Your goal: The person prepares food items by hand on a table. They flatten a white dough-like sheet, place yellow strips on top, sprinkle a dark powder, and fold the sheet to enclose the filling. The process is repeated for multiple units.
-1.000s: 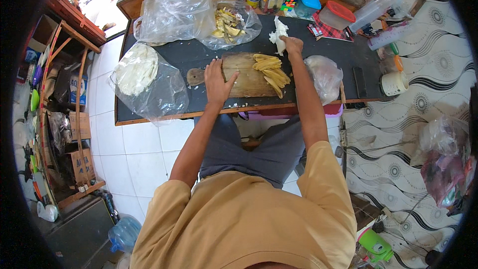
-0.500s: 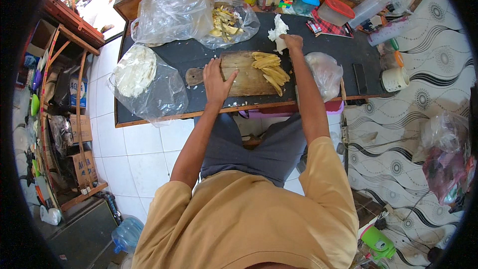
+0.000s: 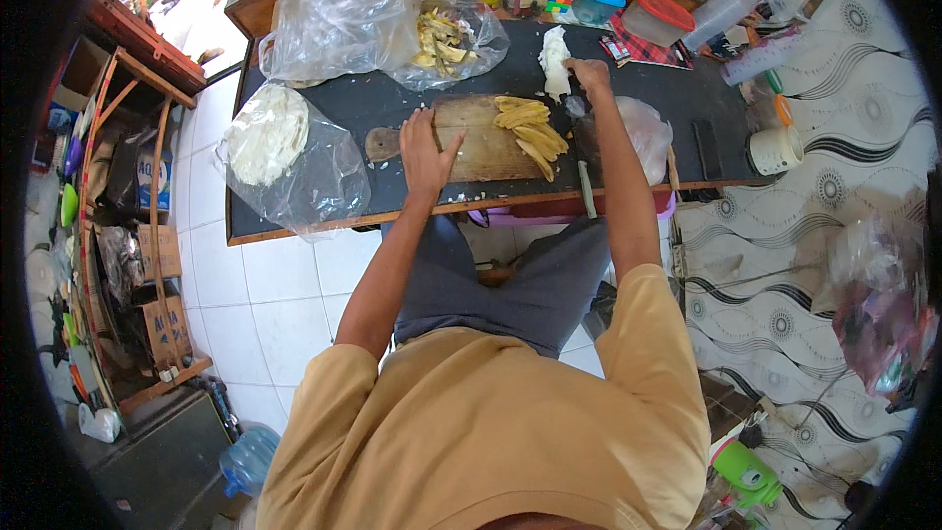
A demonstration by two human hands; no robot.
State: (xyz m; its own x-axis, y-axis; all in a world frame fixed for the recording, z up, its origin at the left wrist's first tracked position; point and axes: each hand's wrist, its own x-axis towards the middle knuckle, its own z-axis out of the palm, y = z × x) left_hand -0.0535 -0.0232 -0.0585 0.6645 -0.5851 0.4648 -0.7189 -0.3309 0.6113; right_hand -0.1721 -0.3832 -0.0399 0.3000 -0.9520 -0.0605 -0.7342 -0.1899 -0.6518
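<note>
My left hand [image 3: 426, 155] lies flat on the left part of a wooden cutting board [image 3: 476, 152], thumb spread away from the fingers. The board's rounded handle [image 3: 382, 144] points left. Yellow sliced strips [image 3: 530, 132], perhaps banana, are heaped on its right part. Beyond the board's far right corner, my right hand [image 3: 591, 77] has its fingers curled at the edge of a crumpled white sheet [image 3: 554, 59], like cloth or tissue. The fingertips look closed on that edge, though they are partly hidden. A pale narrow strip [image 3: 586, 188] lies by my right forearm at the table edge.
A clear bag with a white mass [image 3: 270, 137] lies at the left. Behind are a large plastic bag [image 3: 339, 20] and a bag of yellow peelings [image 3: 446, 44]. A filled bag [image 3: 643, 137], a phone [image 3: 706, 149] and a white cup [image 3: 777, 151] are on the right. Lidded tubs [image 3: 655, 18] stand behind.
My right hand has shifted slightly right, and the upper part of the white sheet has moved right and changed shape. The pale strip by my forearm now shows. My left hand stays on the board.
</note>
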